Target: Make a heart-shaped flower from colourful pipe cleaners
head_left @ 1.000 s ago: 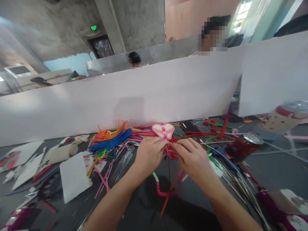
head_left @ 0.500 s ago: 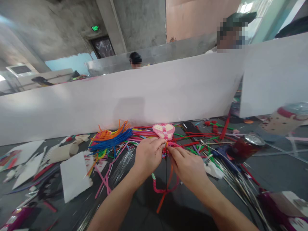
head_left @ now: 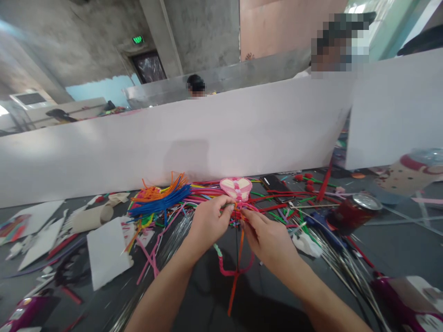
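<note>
My left hand (head_left: pixel 212 222) is closed in a pinch on an orange pipe cleaner at the centre of the table. Close beside it, my right hand (head_left: pixel 268 233) pinches the same small pipe-cleaner bundle, whose exact form the fingers hide. Below the hands hangs a long orange pipe cleaner tail (head_left: pixel 231 297), together with a thin dark stem (head_left: pixel 237 244). A curved pink pipe cleaner (head_left: pixel 226 273) with a pale green end crosses the stem low down. Just beyond my fingertips lies a pink and cream butterfly-like piece (head_left: pixel 236 189).
Bundles of blue pipe cleaners (head_left: pixel 162 201) and orange ones lie left; red ones (head_left: pixel 277 194) lie right. A drink can (head_left: pixel 356 214), a phone (head_left: pixel 275 186), a patterned cup (head_left: pixel 404 173) and loose wires (head_left: pixel 341 258) stand or lie right. A white partition (head_left: pixel 207 138) closes the back; people are beyond it.
My fingertips have drawn slightly apart, the left one shifting a little left. The orange tail hangs straighter and lower, and the pink curve has swung slightly left.
</note>
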Demonstrator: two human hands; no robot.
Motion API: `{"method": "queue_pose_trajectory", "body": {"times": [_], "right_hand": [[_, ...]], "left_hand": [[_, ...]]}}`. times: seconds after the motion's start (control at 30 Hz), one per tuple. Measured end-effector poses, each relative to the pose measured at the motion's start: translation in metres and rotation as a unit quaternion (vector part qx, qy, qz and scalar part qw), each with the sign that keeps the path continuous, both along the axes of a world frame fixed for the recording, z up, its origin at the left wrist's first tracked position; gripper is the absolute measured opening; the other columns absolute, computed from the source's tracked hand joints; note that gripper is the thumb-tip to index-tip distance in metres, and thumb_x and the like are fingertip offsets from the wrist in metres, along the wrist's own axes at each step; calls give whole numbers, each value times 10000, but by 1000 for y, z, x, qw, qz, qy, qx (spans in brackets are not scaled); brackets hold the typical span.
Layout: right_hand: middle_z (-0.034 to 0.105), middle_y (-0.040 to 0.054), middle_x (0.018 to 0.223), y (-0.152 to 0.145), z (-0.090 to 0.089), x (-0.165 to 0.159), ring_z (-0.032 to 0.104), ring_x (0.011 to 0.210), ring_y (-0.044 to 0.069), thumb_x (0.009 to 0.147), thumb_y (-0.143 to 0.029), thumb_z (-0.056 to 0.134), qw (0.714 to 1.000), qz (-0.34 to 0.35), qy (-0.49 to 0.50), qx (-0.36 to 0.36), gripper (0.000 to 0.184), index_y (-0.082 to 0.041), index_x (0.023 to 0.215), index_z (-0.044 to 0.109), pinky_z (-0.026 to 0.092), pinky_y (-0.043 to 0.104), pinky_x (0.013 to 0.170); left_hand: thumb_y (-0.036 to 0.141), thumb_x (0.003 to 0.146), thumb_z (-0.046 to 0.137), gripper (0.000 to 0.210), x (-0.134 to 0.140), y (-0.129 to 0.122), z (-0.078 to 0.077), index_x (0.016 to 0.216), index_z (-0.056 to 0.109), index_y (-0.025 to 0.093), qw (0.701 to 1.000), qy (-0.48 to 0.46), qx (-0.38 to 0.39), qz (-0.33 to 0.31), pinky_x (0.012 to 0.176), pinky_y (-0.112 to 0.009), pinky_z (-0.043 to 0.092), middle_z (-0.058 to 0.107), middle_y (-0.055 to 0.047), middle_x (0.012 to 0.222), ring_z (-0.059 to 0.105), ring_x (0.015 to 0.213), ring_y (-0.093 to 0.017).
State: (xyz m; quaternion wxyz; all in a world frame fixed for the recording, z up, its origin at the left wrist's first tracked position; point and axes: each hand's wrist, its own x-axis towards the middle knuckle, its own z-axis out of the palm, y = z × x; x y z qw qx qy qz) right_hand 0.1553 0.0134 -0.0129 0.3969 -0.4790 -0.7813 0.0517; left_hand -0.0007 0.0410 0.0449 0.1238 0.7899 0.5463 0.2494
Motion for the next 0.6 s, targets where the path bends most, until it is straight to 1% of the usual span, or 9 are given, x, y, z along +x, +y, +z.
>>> {"method": "queue_pose_trajectory", "body": {"times": [0.07, 0.13, 0.23, 0.33, 0.37, 0.43, 0.5, 0.53, 0.6], "right_hand": [[681, 141, 993, 1, 1, -2, 672, 777, 217, 889, -240, 438, 999, 14, 11, -41, 309, -113, 1137, 571, 515, 295, 664], [683, 129, 956, 1, 2, -4, 660, 758, 210, 877, -253, 461, 993, 50, 46, -101, 339, -108, 1171, 547, 504, 289, 645], [678, 56, 837, 2, 6, -4, 624, 679, 164, 874, -239, 471, 964, 127, 121, -197, 334, -138, 1187, 527, 479, 252, 607], [657, 9, 796, 2, 8, -4, 599, 648, 131, 887, -224, 441, 934, 184, 182, -247, 264, -172, 1126, 541, 458, 220, 579], [651, 4, 772, 2, 7, -4, 595, 633, 129, 892, -228, 431, 934, 184, 182, -247, 233, -176, 1082, 556, 449, 215, 562], [643, 7, 724, 2, 5, -4, 593, 606, 135, 892, -249, 432, 955, 148, 145, -211, 192, -177, 984, 584, 432, 219, 542], [652, 28, 734, 4, 2, -3, 605, 620, 153, 883, -271, 454, 983, 77, 96, -136, 174, -174, 912, 595, 425, 235, 558], [657, 40, 749, 4, 0, -2, 613, 638, 163, 879, -284, 466, 992, 43, 76, -96, 171, -172, 888, 595, 423, 242, 570], [657, 48, 745, 6, -3, -2, 620, 643, 173, 874, -316, 486, 998, -4, 45, -36, 182, -169, 855, 592, 414, 246, 563]], "left_hand": [[228, 838, 485, 175, 0, 0, 0, 896, 649, 205, 1000, -26, -10, -7, 704, -248, 446, 718, -11, 846, 648, 756, -166], [228, 839, 480, 178, 1, -1, 0, 894, 646, 198, 999, -39, -16, -12, 726, -251, 446, 715, -17, 849, 643, 768, -166], [219, 836, 479, 175, 2, -2, 0, 898, 639, 188, 999, -41, -19, -17, 722, -257, 442, 705, -22, 841, 634, 766, -169], [211, 829, 485, 169, 3, -3, 0, 902, 636, 189, 999, -41, -25, -18, 705, -254, 437, 700, -18, 840, 630, 764, -168], [213, 827, 488, 169, 3, -3, 0, 903, 637, 193, 999, -41, -28, -16, 695, -251, 436, 701, -14, 841, 630, 763, -167], [221, 824, 491, 173, 3, -2, -1, 902, 644, 204, 999, -40, -32, -13, 674, -245, 434, 707, -7, 841, 634, 759, -166], [231, 818, 496, 178, 3, -2, -3, 897, 655, 211, 998, -44, -40, -10, 652, -237, 434, 714, -3, 834, 638, 750, -164], [234, 813, 500, 181, 3, -2, -4, 892, 661, 211, 998, -47, -44, -9, 643, -234, 435, 717, -3, 830, 640, 743, -163], [232, 799, 510, 184, 5, -1, -4, 878, 675, 209, 997, -56, -58, -7, 625, -226, 438, 723, -1, 819, 643, 724, -160]]}}
